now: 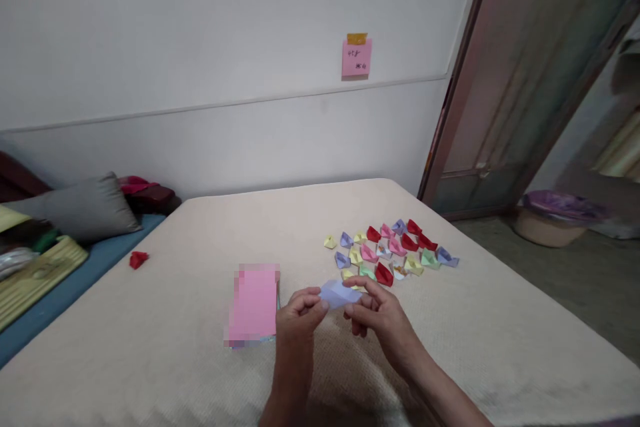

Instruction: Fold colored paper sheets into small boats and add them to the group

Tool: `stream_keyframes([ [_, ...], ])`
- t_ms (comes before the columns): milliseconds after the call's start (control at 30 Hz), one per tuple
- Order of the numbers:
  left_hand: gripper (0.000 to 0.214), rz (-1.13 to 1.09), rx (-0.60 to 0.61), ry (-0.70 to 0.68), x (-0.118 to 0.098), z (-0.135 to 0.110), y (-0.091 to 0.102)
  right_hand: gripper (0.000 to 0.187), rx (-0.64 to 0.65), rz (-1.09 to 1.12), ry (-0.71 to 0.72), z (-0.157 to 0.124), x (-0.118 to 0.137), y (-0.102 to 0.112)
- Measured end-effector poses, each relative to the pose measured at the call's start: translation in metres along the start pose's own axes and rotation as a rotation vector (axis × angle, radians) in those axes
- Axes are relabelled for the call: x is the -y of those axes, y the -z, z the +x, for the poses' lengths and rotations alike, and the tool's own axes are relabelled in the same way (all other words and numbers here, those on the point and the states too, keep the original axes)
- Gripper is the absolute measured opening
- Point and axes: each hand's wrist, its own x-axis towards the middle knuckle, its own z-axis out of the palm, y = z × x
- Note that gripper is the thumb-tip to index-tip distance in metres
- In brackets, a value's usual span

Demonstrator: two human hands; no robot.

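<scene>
A light purple piece of folded paper (339,294) is held up between my two hands, above the near middle of the cloth-covered surface (210,233). My left hand (299,320) pinches its left end between thumb and fingers. At the right end, my right hand (375,313) grips it with the thumb below and the index finger along the top edge. Just beyond my hands sit several small folded paper boats (384,273) in red, pink, yellow, green, purple and white. A stack of pink paper (256,303) lies left of my left hand, its outline partly pixelated.
A lone red folded paper piece (139,259) rests at the far left. Past that edge are a grey cushion (93,207) and a woven mat (40,280). A pink note (357,59) is taped to the wall. A lined bin (553,217) stands on the floor at right.
</scene>
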Motion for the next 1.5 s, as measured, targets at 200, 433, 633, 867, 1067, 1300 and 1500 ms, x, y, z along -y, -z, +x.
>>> stream_keyframes([
  [200,0.014,0.004,-0.108,-0.079,-0.004,-0.004,-0.008,0.023,-0.072,-0.063,0.027,-0.004,-0.005,-0.012],
  [433,0.064,-0.18,-0.131,0.002,-0.008,-0.013,-0.017,0.021,-0.204,0.029,0.058,-0.007,-0.008,-0.019],
  [633,0.039,-0.242,0.089,0.123,-0.007,-0.011,-0.013,0.029,-0.195,0.073,0.086,-0.006,-0.007,-0.016],
  [867,0.027,-0.235,0.114,0.191,-0.003,-0.007,-0.014,0.043,-0.178,0.128,0.058,-0.003,-0.008,-0.015],
  [1067,0.02,-0.176,0.193,0.183,-0.017,-0.014,-0.015,0.049,-0.177,0.053,0.026,-0.003,-0.004,-0.016],
  [1300,0.024,-0.228,0.172,0.278,-0.007,-0.01,-0.015,0.043,-0.123,-0.091,0.042,-0.005,-0.001,-0.011],
  [1500,0.028,-0.195,0.131,0.26,-0.001,-0.007,-0.013,0.031,-0.103,-0.21,0.155,-0.005,-0.011,-0.007],
])
